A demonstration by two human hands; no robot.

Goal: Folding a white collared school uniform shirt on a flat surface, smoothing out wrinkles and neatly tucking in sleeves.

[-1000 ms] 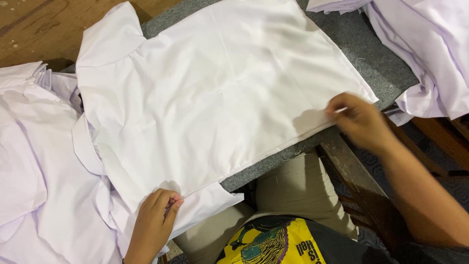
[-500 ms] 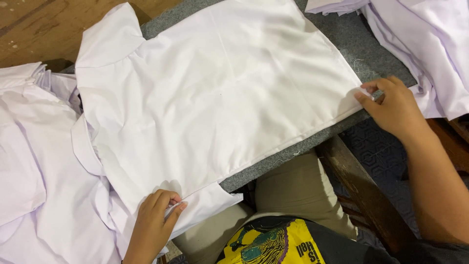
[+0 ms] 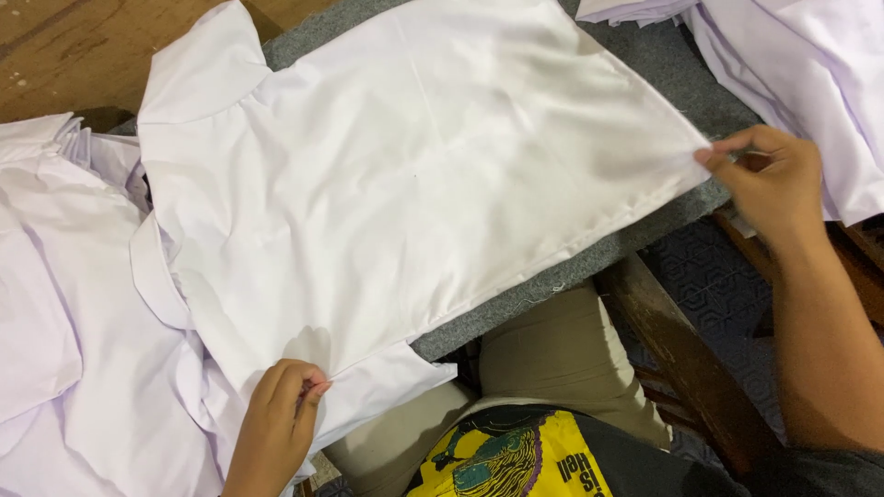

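A white shirt [image 3: 405, 175] lies spread flat on a grey felt-covered table [image 3: 645, 55], collar to the left and hem to the right. My left hand [image 3: 281, 414] pinches the shirt's near edge by the sleeve at the bottom left. At the right corner of the hem, my right hand [image 3: 769, 184] pinches the fabric between thumb and fingers and holds it taut.
A heap of white garments [image 3: 74, 368] lies at the left. More white garments [image 3: 810, 74] are piled at the top right. A dark wooden frame [image 3: 681, 359] runs under the table's edge beside my knees. Bare wooden board [image 3: 64, 46] shows at the top left.
My right hand slid rightward along the hem to its corner and pulled the fabric flat. The left hand kept its grip near the sleeve.
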